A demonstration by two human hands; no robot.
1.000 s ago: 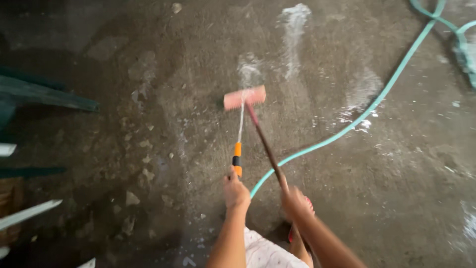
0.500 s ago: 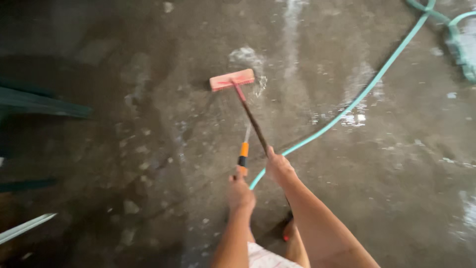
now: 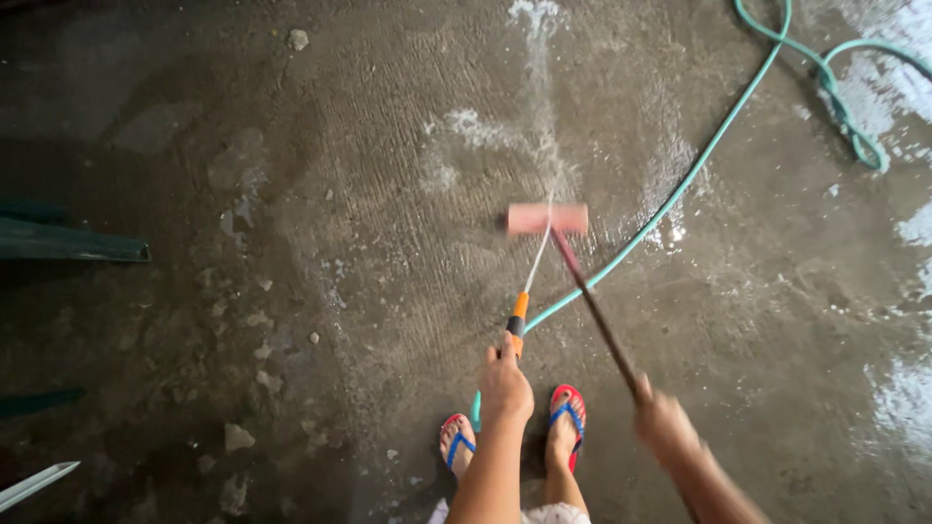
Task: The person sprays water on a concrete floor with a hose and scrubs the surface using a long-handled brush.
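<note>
- The long-handled brush (image 3: 582,281) lies on a diagonal: its dark handle runs from my right hand (image 3: 663,424) at the lower right of the frame up and leftward to the pink brush head (image 3: 547,218) just above the middle of the frame.
- The brush head sits flat on the floor (image 3: 291,194) with its long side running left to right, crosswise to the handle.
- The orange hose nozzle (image 3: 517,320) in my left hand (image 3: 506,388) points up the frame and a little right, and a thin jet of water (image 3: 537,262) leaves it and lands at the brush head.
- The teal hose (image 3: 709,155) trails from behind my left hand up to the upper right corner, where it loops; it passes just right of the brush head.
- The floor is rough grey concrete, wet, with white foamy streaks above the brush head and along the right edge, and small chips of debris scattered at the left.
- Dark green slats (image 3: 68,243) jut in at the left edge.
- My left grip is closed around the nozzle, arm reaching straight up the frame.
- My right grip is wrapped around the handle's near end, blurred, forearm coming in from the lower right.
- My feet in red and blue flip-flops (image 3: 568,412) stand at the bottom centre.
</note>
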